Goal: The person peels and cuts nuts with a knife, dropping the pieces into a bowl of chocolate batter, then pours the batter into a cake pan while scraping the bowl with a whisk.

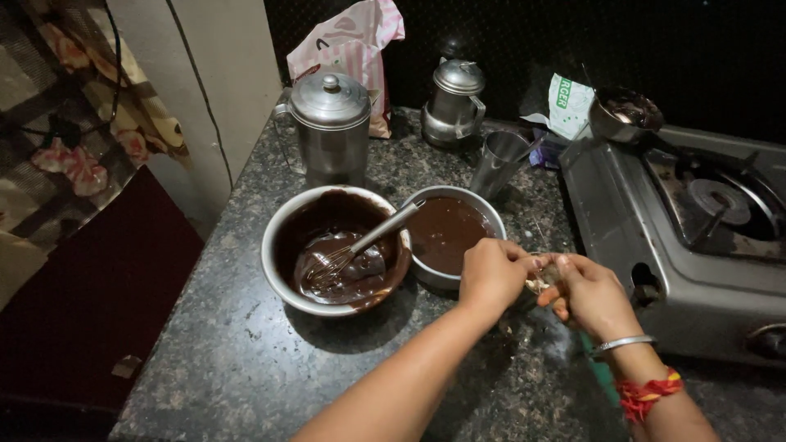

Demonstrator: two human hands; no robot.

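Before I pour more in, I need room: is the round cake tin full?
Not full. The cake tin holds dark batter, with bare wall showing above it.

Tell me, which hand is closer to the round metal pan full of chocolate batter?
Left. The left hand is right at the near rim of the round metal pan of chocolate batter. The right hand sits farther off, toward the stove.
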